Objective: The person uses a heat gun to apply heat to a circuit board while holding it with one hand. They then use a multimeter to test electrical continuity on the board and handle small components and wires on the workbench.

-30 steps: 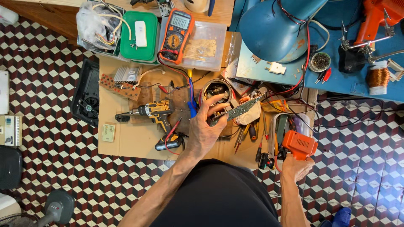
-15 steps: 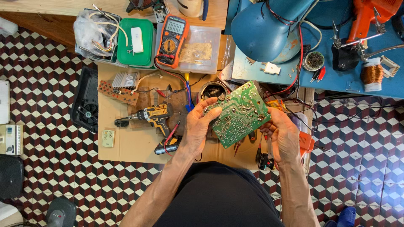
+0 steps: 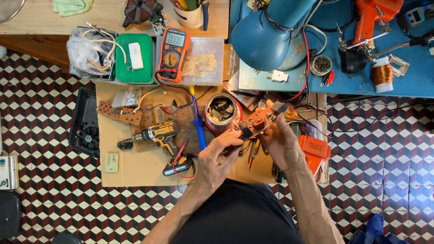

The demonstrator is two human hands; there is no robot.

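Holding a circuit board [image 3: 258, 123] between them, both hands keep it raised above the middle of the cardboard-covered surface [image 3: 135, 169], tilted so its orange component side faces up. The left hand [image 3: 217, 156] has its fingers [image 3: 235, 135] pinched on the board's near-left end; the right hand [image 3: 282, 144] has its fingers curled closed on the right edge. Thin, stiff and light, the board looks fragile where parts and solder stand proud, and trailing wires hang from it, so the bare edges seem the safest place to grip.

Just left of it stands an open tin [image 3: 220, 112] full of small parts, touching a blue screwdriver [image 3: 197, 126]. Farther left lies a yellow cordless drill [image 3: 158, 134]. To the right, near the right wrist, sits an orange tool [image 3: 315, 151]. At the far side rest an orange multimeter [image 3: 172, 54], a green box [image 3: 134, 58] and a blue desk lamp [image 3: 266, 34].
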